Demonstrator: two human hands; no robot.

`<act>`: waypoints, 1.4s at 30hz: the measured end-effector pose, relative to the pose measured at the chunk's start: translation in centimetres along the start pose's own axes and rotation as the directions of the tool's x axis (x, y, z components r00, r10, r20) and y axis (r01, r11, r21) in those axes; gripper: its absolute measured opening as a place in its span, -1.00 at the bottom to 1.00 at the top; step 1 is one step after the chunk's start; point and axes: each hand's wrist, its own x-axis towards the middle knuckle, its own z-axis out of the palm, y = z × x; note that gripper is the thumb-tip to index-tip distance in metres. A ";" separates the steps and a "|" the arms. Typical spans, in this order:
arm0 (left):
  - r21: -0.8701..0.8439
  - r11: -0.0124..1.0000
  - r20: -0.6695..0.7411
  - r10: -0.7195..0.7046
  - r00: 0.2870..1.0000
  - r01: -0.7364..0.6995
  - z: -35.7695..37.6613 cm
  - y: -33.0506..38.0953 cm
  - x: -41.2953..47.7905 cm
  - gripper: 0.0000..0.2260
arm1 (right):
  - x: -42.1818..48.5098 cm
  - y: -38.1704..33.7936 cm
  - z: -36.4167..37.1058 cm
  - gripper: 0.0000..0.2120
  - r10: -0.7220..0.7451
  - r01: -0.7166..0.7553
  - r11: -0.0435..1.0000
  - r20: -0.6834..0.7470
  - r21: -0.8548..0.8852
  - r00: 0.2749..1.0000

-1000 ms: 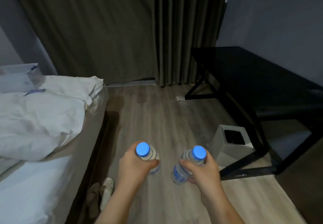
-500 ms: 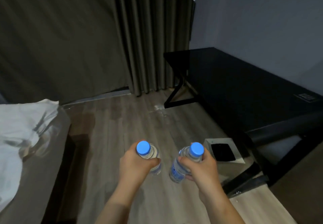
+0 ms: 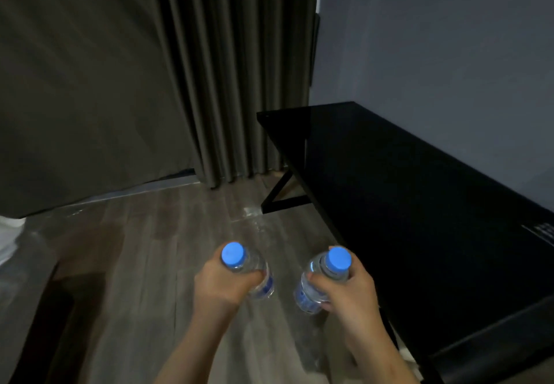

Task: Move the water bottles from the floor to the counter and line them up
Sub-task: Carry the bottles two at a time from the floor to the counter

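I carry two clear water bottles with blue caps, both upright above the wooden floor. My left hand (image 3: 220,286) grips the left bottle (image 3: 239,261) around its body. My right hand (image 3: 347,289) grips the right bottle (image 3: 329,267) the same way, right beside the front edge of the black counter (image 3: 404,189). The counter's dark glossy top runs along the right wall and nothing shows on it.
Dark curtains (image 3: 227,69) hang at the back, reaching the floor by the counter's far leg (image 3: 280,192). A corner of white bedding (image 3: 9,237) shows at the left edge. A pale patch (image 3: 251,213) lies on the floor near that leg.
The view has swung right and closer to the counter. The bed has nearly left the frame and the small bin under the counter is hidden. Both hands keep their grip on the bottles.
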 end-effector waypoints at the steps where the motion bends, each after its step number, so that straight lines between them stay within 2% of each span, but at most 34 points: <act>1: -0.005 1.000 0.002 0.005 1.000 -0.005 0.3 0.5 1.4 -0.65 | 1.3 -0.3 0.4 -0.62 0.003 -0.002 1.000 -0.005 0.002 1.000; 5: -0.030 0.999 0.025 0.035 0.999 -0.035 1.3 2.4 8.0 -0.69 | 6.9 -2.1 3.0 -0.64 0.014 -0.014 0.999 0.002 0.038 1.000; 9: -0.017 0.997 0.037 0.078 0.996 -0.077 1.7 4.4 15.9 -0.63 | 13.5 -4.0 7.4 -0.59 -0.015 0.016 0.998 -0.014 0.056 1.000; 11: -0.008 0.992 0.066 0.125 0.990 -0.125 1.5 6.2 20.2 -0.68 | 17.0 -5.1 10.1 -0.57 -0.017 0.019 0.998 -0.042 0.058 0.999; 19: 0.015 0.955 0.177 0.289 0.941 -0.296 1.5 12.2 35.9 -0.65 | 28.3 -9.2 17.0 -0.54 -0.040 0.058 0.988 -0.127 0.145 0.991; 26: -0.012 0.950 0.180 0.310 0.934 -0.313 4.5 15.6 45.5 -0.62 | 38.0 -12.1 19.6 -0.57 -0.065 0.092 0.988 -0.211 0.122 0.975; 28: -0.011 0.945 0.154 0.325 0.933 -0.328 7.3 17.4 49.8 -0.61 | 43.9 -13.0 20.1 -0.59 -0.103 0.131 0.985 -0.224 0.111 0.969; 32: 0.070 0.909 0.238 0.384 0.892 -0.411 9.5 19.3 52.5 -0.61 | 48.2 -12.6 19.9 -0.54 -0.086 0.121 0.984 -0.250 0.130 0.964; 34: 0.094 0.908 0.260 0.372 0.891 -0.407 11.5 20.3 54.6 -0.62 | 51.3 -12.7 19.7 -0.51 -0.064 0.099 0.988 -0.272 0.117 0.960; 37: 0.110 0.908 0.275 0.363 0.890 -0.405 15.8 23.0 59.4 -0.62 | 57.6 -13.9 19.0 -0.63 -0.042 0.076 0.990 -0.265 0.119 0.963; 42: 0.093 0.911 0.336 0.351 0.874 -0.402 21.7 25.6 64.1 -0.58 | 64.7 -15.1 16.7 -0.63 -0.017 0.048 0.992 -0.256 0.115 0.967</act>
